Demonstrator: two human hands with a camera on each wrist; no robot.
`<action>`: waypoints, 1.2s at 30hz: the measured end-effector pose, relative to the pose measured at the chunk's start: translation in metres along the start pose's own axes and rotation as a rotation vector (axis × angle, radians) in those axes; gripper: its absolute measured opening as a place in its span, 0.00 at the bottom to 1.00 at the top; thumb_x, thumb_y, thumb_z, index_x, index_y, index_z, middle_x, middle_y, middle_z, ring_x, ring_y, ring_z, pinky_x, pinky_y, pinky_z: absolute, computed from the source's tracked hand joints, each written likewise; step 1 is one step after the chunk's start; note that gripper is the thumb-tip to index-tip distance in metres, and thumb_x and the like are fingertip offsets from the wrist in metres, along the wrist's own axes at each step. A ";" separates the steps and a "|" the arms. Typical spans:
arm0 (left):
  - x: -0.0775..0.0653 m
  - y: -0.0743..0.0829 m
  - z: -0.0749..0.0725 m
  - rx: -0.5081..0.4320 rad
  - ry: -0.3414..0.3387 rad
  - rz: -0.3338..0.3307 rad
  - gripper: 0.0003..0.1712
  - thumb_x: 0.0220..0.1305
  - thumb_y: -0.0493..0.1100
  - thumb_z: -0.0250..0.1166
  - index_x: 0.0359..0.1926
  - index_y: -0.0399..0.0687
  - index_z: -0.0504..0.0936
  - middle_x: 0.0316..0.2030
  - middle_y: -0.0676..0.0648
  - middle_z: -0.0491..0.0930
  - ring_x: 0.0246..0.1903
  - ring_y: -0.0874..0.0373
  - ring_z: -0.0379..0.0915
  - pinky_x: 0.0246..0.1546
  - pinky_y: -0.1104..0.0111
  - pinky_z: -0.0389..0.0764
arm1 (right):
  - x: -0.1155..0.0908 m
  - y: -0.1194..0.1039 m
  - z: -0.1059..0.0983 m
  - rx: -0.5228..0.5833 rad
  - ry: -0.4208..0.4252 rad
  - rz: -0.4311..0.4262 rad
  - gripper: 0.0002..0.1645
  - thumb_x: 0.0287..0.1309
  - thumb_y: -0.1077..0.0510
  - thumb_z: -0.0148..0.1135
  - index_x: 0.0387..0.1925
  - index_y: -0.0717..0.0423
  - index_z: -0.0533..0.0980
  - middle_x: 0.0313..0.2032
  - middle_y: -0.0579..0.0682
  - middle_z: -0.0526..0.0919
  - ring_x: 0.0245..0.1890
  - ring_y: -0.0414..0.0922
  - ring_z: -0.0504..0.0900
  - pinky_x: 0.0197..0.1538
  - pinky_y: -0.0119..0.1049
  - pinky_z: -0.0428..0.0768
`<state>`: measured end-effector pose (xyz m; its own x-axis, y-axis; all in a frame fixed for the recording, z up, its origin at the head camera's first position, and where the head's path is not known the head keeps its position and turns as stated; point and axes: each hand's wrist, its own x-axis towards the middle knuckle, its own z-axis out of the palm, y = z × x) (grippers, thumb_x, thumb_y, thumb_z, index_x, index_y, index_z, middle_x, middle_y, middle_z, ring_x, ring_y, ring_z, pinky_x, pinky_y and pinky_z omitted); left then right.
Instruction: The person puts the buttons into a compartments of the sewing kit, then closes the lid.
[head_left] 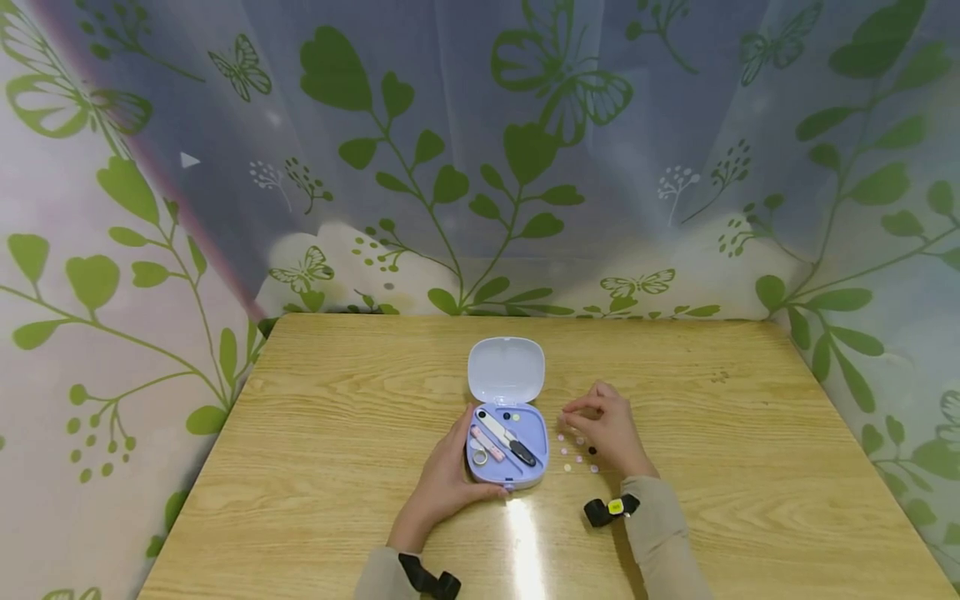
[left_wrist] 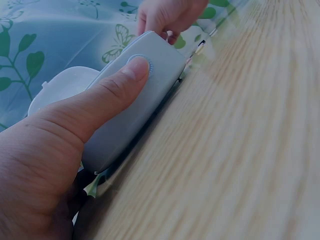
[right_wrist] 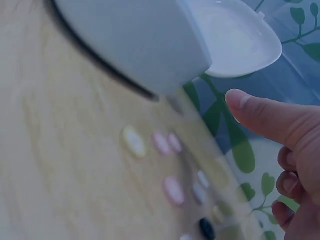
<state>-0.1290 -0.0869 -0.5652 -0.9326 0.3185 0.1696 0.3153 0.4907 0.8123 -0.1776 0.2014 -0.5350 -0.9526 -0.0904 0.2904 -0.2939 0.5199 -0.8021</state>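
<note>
An open lavender case (head_left: 529,481) sits on a wood-grain bench (head_left: 300,500), snug against the left grip (head_left: 438,479), its pale lid (head_left: 506,369) tipped back beyond the fingertips. The left grip clasps the case, fingers along its side, thumb (left_wrist: 115,90) pressed on the round catch (left_wrist: 151,65) in front. Inside, just past that grip, a black-handled tool (head_left: 522,452) lies slantwise beside a pink strip (head_left: 487,443) and a small ring (head_left: 480,457); a dark disc (head_left: 506,416) and a pale disc (head_left: 516,417) share the far compartment. Opposite, the right grip (head_left: 613,429) hovers near the case, turned in toward it, thumb extended and lower fingers folded; from here one cannot tell whether its fingertips pinch anything. Loose discs (head_left: 578,459) in pink, white, yellow and black lie between that grip and the case. Behind each grip, a black wrist camera (head_left: 600,511) and beige sleeve (head_left: 660,533); farthest out, a leaf-and-butterfly curtain (head_left: 465,208).
</note>
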 end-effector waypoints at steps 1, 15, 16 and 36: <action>0.000 0.000 0.000 0.000 -0.001 -0.002 0.79 0.34 0.63 0.83 0.80 0.49 0.43 0.77 0.46 0.49 0.74 0.47 0.47 0.71 0.47 0.53 | 0.001 -0.002 0.000 0.002 0.002 -0.006 0.06 0.47 0.60 0.79 0.29 0.53 0.88 0.25 0.47 0.66 0.30 0.43 0.63 0.34 0.33 0.63; 0.000 0.001 -0.001 0.003 0.001 -0.004 0.79 0.34 0.62 0.84 0.80 0.49 0.44 0.77 0.46 0.49 0.74 0.48 0.47 0.72 0.49 0.54 | 0.011 -0.021 0.004 0.033 0.012 -0.051 0.06 0.46 0.60 0.79 0.28 0.53 0.88 0.26 0.49 0.70 0.31 0.44 0.64 0.36 0.34 0.62; 0.000 0.001 -0.001 0.003 0.000 -0.006 0.79 0.34 0.63 0.84 0.80 0.49 0.43 0.77 0.47 0.49 0.74 0.48 0.47 0.72 0.49 0.54 | 0.011 -0.022 0.005 0.039 0.014 -0.056 0.06 0.45 0.60 0.79 0.28 0.53 0.88 0.26 0.51 0.71 0.31 0.46 0.65 0.36 0.34 0.63; 0.000 0.002 -0.001 -0.002 -0.001 0.033 0.79 0.35 0.62 0.83 0.79 0.46 0.43 0.77 0.43 0.50 0.74 0.46 0.49 0.71 0.47 0.56 | 0.009 -0.037 0.035 0.071 -0.056 -0.017 0.06 0.45 0.59 0.79 0.26 0.48 0.87 0.26 0.53 0.69 0.32 0.46 0.65 0.36 0.35 0.64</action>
<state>-0.1289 -0.0863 -0.5630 -0.9217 0.3349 0.1955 0.3451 0.4786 0.8074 -0.1777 0.1519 -0.5211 -0.9499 -0.1471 0.2759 -0.3126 0.4563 -0.8331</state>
